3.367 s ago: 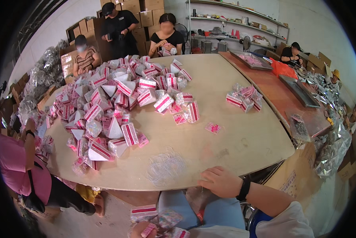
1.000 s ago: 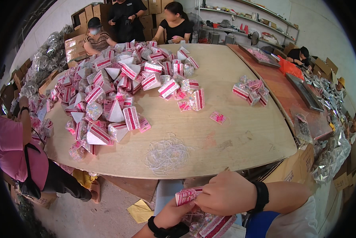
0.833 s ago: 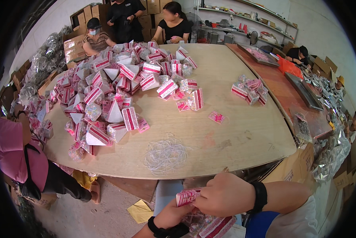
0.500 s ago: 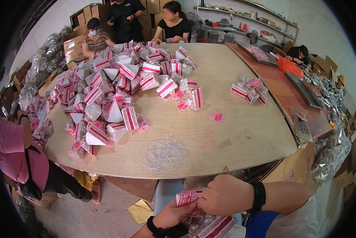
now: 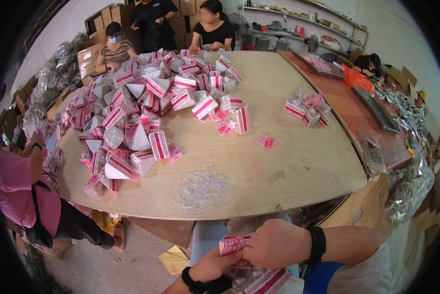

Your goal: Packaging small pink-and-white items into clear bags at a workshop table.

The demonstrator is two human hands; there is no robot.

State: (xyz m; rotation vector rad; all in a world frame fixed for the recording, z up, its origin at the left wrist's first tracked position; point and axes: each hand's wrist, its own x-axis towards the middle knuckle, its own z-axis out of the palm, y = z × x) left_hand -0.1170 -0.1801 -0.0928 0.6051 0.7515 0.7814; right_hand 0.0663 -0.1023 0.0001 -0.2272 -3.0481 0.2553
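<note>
Pink printed card (image 5: 231, 246) is located above the person's lap, in front of the near table edge, tilted up between the two hands. The left hand (image 5: 219, 260) grasps the card's lower part between thumb and fingers. The right hand (image 5: 275, 245) is bent at the wrist, its fingers drawn together at the card's right edge; whether they pinch the card or something finer cannot be told.

Step in hand, as judged: two-handed fine work at the card edge. The next move appears to call for a firm left hold and precise right fingertip control, without creasing the card.

Directly below the hands, a wedge-shaped piece (image 5: 271, 281) with a red band lies partly covered. On the table (image 5: 303, 181), a tangle of pale strands (image 5: 204, 190) lies nearest; beyond it is a loose card (image 5: 267, 142). A large heap of wedge pieces (image 5: 132, 117) occupies the left side; a small cluster (image 5: 308, 108) sits apart at right.
</note>
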